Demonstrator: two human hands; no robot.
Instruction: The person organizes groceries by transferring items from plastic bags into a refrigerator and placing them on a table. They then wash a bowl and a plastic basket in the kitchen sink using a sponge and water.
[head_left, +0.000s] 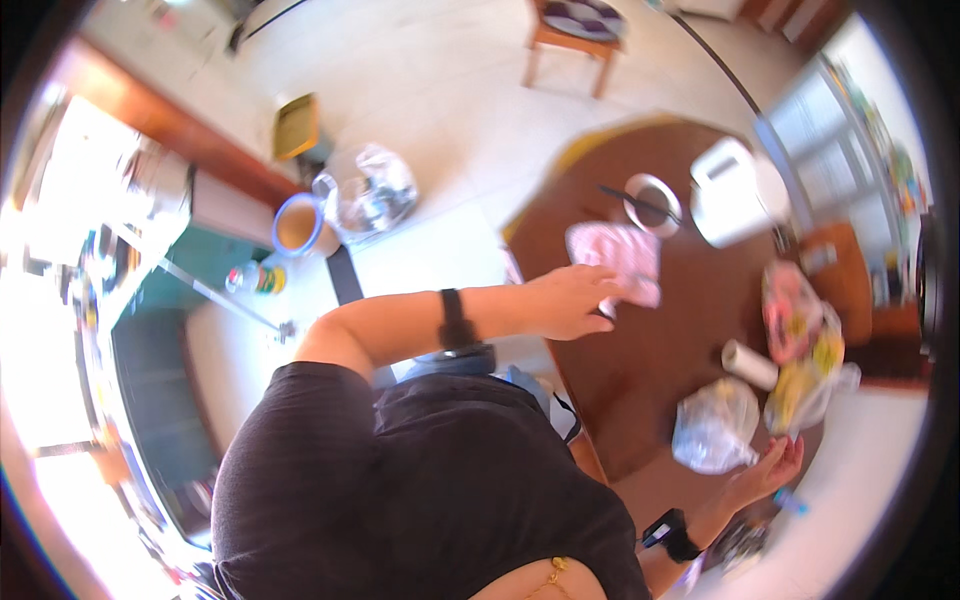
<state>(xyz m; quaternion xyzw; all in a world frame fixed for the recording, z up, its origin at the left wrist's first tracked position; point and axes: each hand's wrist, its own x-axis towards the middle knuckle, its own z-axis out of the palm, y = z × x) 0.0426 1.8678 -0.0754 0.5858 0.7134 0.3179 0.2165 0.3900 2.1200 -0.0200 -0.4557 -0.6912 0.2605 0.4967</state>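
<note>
My left hand (570, 301) reaches over the near edge of a brown table (645, 360), its fingers and thumb around the lower edge of a pink cloth (613, 251). Just beyond the cloth is a white round dish or ring-shaped item (673, 196) with a dark, thin utensil (626, 196) across it. At the right, my right hand (772, 469) is raised with its fingers curved and apart, beside a knotted clear plastic bag (716, 427); whether it touches the bag cannot be told. A white roll (750, 365) lies above that bag. Motion blur softens details.
Bags of produce (806, 375), a red-and-pink package (787, 311) and a white container (739, 191) stand along the table's far side. A wooden chair (574, 49) is beyond. To the left on the floor are a blue-rimmed bin (322, 232), a clear bag (375, 191) and a bottle (255, 278).
</note>
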